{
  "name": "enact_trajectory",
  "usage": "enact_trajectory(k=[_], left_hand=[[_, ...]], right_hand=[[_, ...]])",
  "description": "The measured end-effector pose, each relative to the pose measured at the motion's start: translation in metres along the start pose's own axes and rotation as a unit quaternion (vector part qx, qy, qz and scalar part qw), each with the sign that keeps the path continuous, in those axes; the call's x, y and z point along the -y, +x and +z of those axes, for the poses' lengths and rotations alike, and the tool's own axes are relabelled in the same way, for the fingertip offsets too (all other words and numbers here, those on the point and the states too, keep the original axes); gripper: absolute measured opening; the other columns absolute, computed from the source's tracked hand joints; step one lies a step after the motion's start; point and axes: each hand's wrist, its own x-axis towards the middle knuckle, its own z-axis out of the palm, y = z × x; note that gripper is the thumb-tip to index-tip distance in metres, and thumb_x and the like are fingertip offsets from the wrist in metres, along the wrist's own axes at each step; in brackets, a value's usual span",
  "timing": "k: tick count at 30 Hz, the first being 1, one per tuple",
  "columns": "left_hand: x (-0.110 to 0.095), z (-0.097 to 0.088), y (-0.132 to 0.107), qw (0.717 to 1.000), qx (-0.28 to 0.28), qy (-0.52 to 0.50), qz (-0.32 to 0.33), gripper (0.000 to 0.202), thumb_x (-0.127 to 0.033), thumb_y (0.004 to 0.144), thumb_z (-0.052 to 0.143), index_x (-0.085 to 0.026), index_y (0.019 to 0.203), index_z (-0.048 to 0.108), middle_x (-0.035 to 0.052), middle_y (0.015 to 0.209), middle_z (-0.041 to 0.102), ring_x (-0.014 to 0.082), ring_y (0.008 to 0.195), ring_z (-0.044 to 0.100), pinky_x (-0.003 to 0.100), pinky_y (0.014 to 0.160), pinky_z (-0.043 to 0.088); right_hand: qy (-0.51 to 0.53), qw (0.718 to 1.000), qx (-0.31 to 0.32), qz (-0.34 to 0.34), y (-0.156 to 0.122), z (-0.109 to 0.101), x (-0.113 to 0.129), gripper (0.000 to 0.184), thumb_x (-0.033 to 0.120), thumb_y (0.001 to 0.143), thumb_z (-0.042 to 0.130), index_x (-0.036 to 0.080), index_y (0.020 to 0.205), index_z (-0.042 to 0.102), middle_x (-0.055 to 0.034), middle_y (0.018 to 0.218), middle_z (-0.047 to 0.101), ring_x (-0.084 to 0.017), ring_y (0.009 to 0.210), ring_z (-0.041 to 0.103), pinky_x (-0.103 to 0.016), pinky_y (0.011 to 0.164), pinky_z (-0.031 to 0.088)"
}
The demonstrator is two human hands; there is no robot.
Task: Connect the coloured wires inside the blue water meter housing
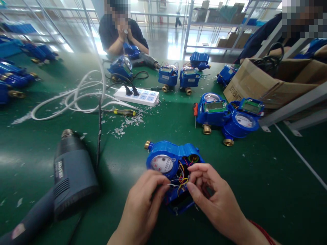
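Observation:
A blue water meter (163,148) with a round dial and a brass end lies before me, its wiring compartment open toward me. Red, yellow and white wires (182,180) spill from the compartment. My left hand (146,200) pinches a thin white wire (173,184) between thumb and forefinger at the compartment's left side. On the right, my right hand (213,200) has its fingers curled beside the yellow wires, thumb and a fingertip close together; whatever they grip is hidden. The compartment's lower part is dark and partly covered by my hands.
A heat gun (74,177) lies at left. Behind are a yellow-black screwdriver (125,112), a power strip (139,96) and white cable (74,98). Meters with display boards (214,107), a red screwdriver (195,110) and a cardboard box (252,81) stand right. A co-worker (109,34) sits opposite.

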Motion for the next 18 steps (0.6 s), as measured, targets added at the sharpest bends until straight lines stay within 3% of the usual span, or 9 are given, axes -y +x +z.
enact_trajectory(k=[3,5,8,10,11,15,18], left_hand=[[-0.001,-0.002,0.003,0.996,0.028,-0.059,-0.065,0.007,-0.026,0.089,0.046,-0.025,0.091,0.052,-0.0056,0.078,0.06,0.0073,0.069,0.057,0.016,0.062,0.045],[0.0,-0.002,0.005,0.993,0.017,-0.083,-0.083,0.01,-0.027,0.089,0.045,-0.027,0.096,0.052,-0.0062,0.079,0.061,0.0072,0.07,0.059,0.015,0.062,0.046],[0.001,-0.005,0.004,0.992,-0.094,-0.061,-0.06,0.017,-0.023,0.087,0.048,-0.026,0.104,0.051,-0.0032,0.093,0.06,0.0087,0.082,0.059,0.016,0.071,0.047],[0.002,-0.009,0.0,0.985,-0.165,-0.04,-0.018,0.019,-0.017,0.085,0.05,-0.024,0.103,0.051,-0.001,0.096,0.058,0.0094,0.087,0.057,0.017,0.078,0.046],[0.003,-0.01,-0.003,0.984,-0.173,-0.034,0.012,0.019,-0.013,0.084,0.05,-0.022,0.1,0.052,-0.0002,0.093,0.057,0.0093,0.087,0.057,0.017,0.078,0.046],[0.012,-0.009,-0.014,0.987,-0.064,0.053,0.14,0.02,-0.007,0.082,0.048,-0.018,0.097,0.055,0.0034,0.089,0.054,0.0086,0.074,0.055,0.017,0.066,0.046],[0.022,0.0,-0.016,0.96,-0.062,0.202,0.182,0.03,-0.01,0.082,0.05,-0.022,0.108,0.056,0.0049,0.09,0.054,0.0083,0.062,0.05,0.019,0.054,0.043]], right_hand=[[-0.035,0.992,-0.081,-0.093,-0.009,-0.002,-0.002,0.019,0.017,0.082,0.054,0.022,0.098,0.046,0.0009,0.076,0.057,-0.01,0.053,0.051,-0.023,0.049,0.045],[-0.092,0.971,-0.091,-0.2,-0.012,-0.001,-0.002,0.018,0.012,0.078,0.058,0.02,0.091,0.05,-0.0011,0.076,0.059,-0.011,0.058,0.054,-0.024,0.052,0.046],[-0.19,0.93,-0.058,-0.308,-0.011,0.003,-0.001,0.013,0.013,0.075,0.062,0.018,0.086,0.058,-0.0038,0.075,0.062,-0.015,0.064,0.057,-0.027,0.056,0.047],[-0.239,0.92,-0.045,-0.308,-0.008,0.008,-0.001,0.01,0.018,0.077,0.062,0.018,0.087,0.061,-0.0044,0.073,0.062,-0.015,0.061,0.057,-0.027,0.054,0.047],[-0.254,0.919,-0.041,-0.298,-0.007,0.009,-0.002,0.01,0.02,0.079,0.061,0.018,0.089,0.061,-0.0044,0.073,0.061,-0.015,0.06,0.057,-0.027,0.053,0.047],[-0.287,0.92,-0.046,-0.261,-0.005,0.013,-0.006,0.014,0.021,0.082,0.058,0.019,0.095,0.063,-0.0044,0.075,0.06,-0.015,0.061,0.058,-0.026,0.053,0.047],[-0.302,0.92,-0.051,-0.243,-0.005,0.015,-0.006,0.017,0.022,0.083,0.056,0.02,0.099,0.063,-0.0041,0.075,0.059,-0.015,0.061,0.058,-0.026,0.053,0.047]])
